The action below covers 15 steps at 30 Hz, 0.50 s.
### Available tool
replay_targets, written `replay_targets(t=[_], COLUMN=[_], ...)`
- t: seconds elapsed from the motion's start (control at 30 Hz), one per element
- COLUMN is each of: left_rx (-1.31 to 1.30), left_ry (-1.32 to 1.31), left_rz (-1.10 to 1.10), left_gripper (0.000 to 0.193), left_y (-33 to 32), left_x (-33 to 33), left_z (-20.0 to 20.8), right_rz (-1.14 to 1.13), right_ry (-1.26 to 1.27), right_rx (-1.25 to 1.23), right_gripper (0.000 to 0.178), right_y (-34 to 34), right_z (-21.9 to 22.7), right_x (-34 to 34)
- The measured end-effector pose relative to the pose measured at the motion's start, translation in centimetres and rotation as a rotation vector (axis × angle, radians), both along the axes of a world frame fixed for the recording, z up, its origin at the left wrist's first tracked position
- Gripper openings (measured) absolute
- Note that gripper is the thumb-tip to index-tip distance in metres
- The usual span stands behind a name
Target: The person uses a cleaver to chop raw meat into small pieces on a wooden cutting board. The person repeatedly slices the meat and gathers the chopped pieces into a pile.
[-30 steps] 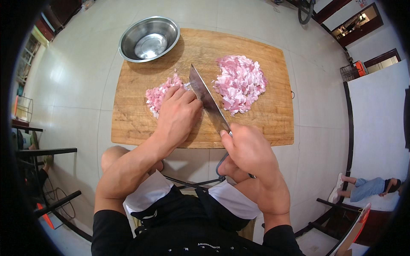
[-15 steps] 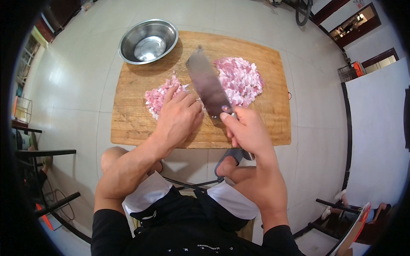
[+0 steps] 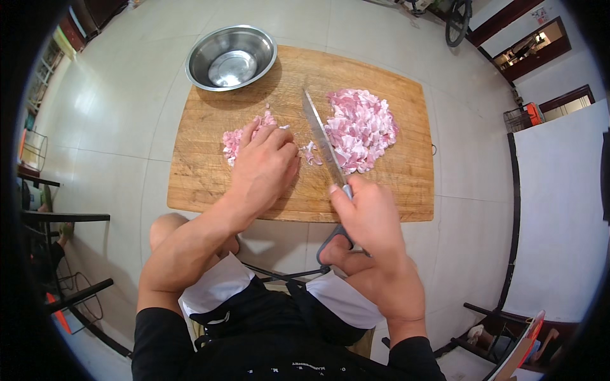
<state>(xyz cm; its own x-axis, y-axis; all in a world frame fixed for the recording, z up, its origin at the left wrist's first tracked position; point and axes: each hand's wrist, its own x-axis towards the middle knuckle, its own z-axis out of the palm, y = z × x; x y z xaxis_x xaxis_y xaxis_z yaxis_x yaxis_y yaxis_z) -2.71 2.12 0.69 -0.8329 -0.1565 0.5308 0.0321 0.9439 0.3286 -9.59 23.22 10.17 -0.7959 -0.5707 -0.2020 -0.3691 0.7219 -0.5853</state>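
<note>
My right hand (image 3: 368, 213) is wrapped round the handle of a cleaver (image 3: 325, 138). Its blade points away from me, seen nearly edge-on, beside the left edge of a large pile of sliced raw meat (image 3: 362, 130). To the left, my left hand (image 3: 264, 168) lies with curled fingers over a smaller heap of chopped raw meat (image 3: 235, 141); its fingertips are partly hidden. A few meat scraps (image 3: 310, 153) sit between that hand and the blade. All of this rests on a wooden cutting board (image 3: 210, 184).
A steel bowl (image 3: 232, 58) stands on the board's far left corner. Below the near edge are my knees and a slippered foot (image 3: 333, 247). Dark chair or stool legs (image 3: 67, 217) stand at left, a white panel (image 3: 559, 209) at right. Tiled floor (image 3: 121, 120) surrounds the board.
The cleaver has turned from showing its broad face to nearly edge-on and moved slightly right. Scraps beside it now show. My left hand stays over the chopped meat.
</note>
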Motion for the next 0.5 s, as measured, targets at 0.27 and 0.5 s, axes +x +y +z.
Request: replay_targets(t=[0.27,0.5], left_rx=[0.199,0.406], left_ry=[0.074,0.067], left_rz=[0.093,0.186], left_gripper=[0.01,0.022], left_y=[-4.5,-4.9], left_x=[0.1,0.5], left_z=[0.8,1.8], right_rz=[0.107,0.086], right_ry=[0.124,-0.042], right_rx=[-0.064,-0.301], right_gripper=[0.035,0.034], right_y=[-4.4,-5.6], right_z=[-1.8,-2.7], right_x=[3.3,3.4])
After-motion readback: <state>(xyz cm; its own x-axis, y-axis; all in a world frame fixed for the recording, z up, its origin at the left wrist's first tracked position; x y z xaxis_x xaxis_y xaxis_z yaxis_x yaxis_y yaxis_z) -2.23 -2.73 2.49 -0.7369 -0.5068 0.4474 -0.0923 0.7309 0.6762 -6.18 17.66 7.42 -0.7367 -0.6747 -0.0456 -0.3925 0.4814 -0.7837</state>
